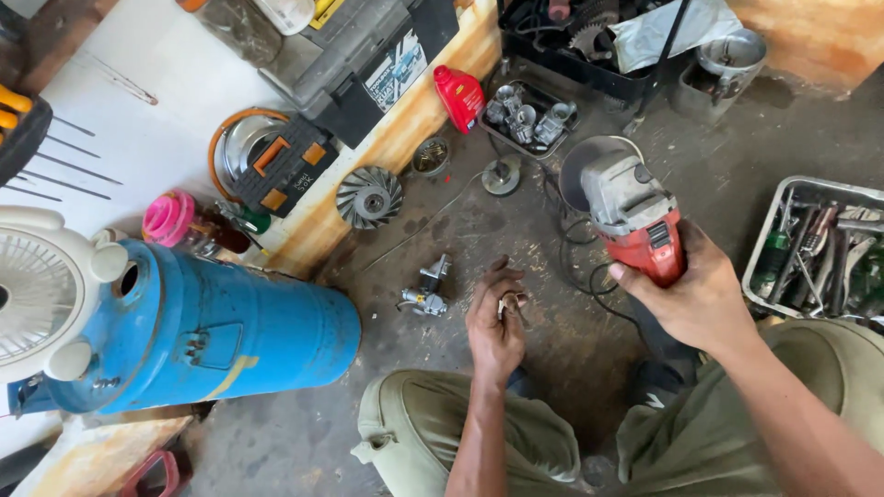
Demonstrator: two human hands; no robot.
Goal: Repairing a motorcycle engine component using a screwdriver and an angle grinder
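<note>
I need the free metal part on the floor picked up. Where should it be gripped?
Grip the metal part across its upright upper stem, coming straight from above. It lies clear on the floor, just left of the left hand, with nothing crowding it.

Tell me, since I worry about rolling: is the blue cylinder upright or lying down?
Lying down: the blue cylinder rests lengthwise on the floor, its end facing the white fan.

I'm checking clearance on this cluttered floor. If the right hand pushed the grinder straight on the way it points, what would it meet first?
The right hand aims the red grinder up the picture and slightly left. First in line looks to be the small tray of metal parts, though depth is unclear from above.
</note>
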